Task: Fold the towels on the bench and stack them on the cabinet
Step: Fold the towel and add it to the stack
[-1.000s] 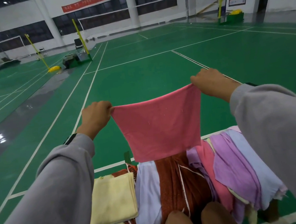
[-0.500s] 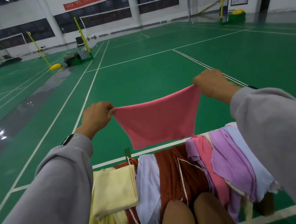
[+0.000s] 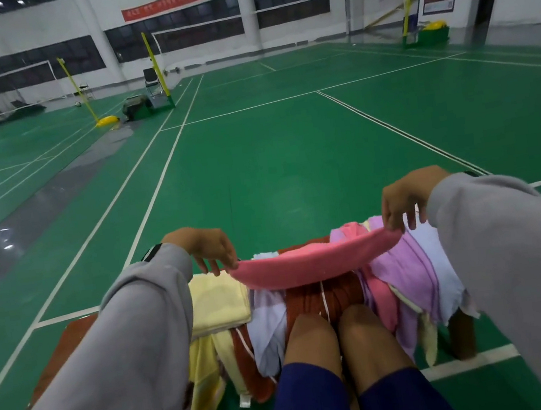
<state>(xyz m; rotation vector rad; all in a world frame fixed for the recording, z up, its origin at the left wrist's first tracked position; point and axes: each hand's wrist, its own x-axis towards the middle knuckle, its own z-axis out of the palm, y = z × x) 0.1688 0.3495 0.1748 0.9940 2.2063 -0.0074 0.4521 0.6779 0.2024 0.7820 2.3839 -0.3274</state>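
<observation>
A pink towel (image 3: 314,262) lies stretched flat and low over the pile of towels on the bench. My left hand (image 3: 207,247) pinches its left corner and my right hand (image 3: 406,199) pinches its right corner, fingers pointing down. Under it the bench (image 3: 461,334) carries a folded yellow towel (image 3: 218,303), a white one (image 3: 267,322), a rust-brown one (image 3: 323,299) and purple, pink and pale blue ones (image 3: 409,276) draped over its edge. No cabinet is in view.
My bare knees (image 3: 342,340) press against the bench front. A brown mat (image 3: 61,352) lies on the floor to the left. Green court floor with white lines stretches ahead, with net posts (image 3: 157,71) and a chair (image 3: 151,81) far off.
Both hands have come down with the pink towel, from hanging at chest height to lying nearly flat just above the pile. The camera has tilted down toward the bench.
</observation>
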